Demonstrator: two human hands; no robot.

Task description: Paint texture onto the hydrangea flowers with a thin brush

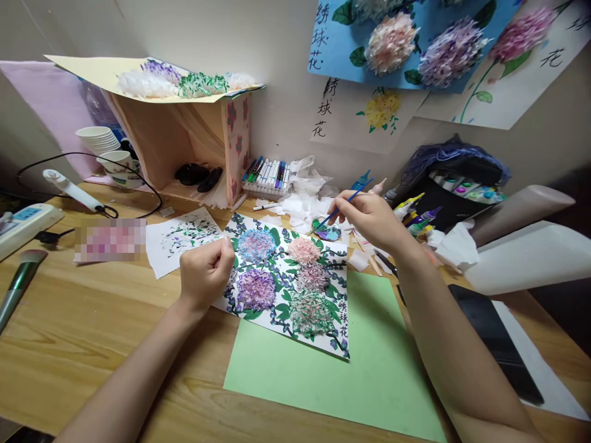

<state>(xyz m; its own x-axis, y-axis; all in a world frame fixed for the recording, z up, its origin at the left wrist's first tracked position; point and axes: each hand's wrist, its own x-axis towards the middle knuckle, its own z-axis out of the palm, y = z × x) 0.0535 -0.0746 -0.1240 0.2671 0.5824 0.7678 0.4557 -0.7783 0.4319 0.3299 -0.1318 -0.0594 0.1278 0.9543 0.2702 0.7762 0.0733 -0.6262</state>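
A sheet of flower artwork [286, 283] with paper-tissue hydrangeas and painted leaves lies on the wooden table, partly over a green paper sheet [341, 369]. My left hand [206, 271] is a closed fist resting on the artwork's left edge, holding nothing that I can see. My right hand [369, 218] grips a thin blue paintbrush [344, 205], whose tip reaches a small paint palette [327, 232] just behind the artwork.
A box of markers [268, 175], crumpled tissue [305, 203], paint bottles [415, 218] and a black tablet [496, 338] lie around. At left lie a test sheet [182, 240], a power strip [25, 224], a large brush [21, 277], cups [113, 157] and a cardboard shelf [194, 147].
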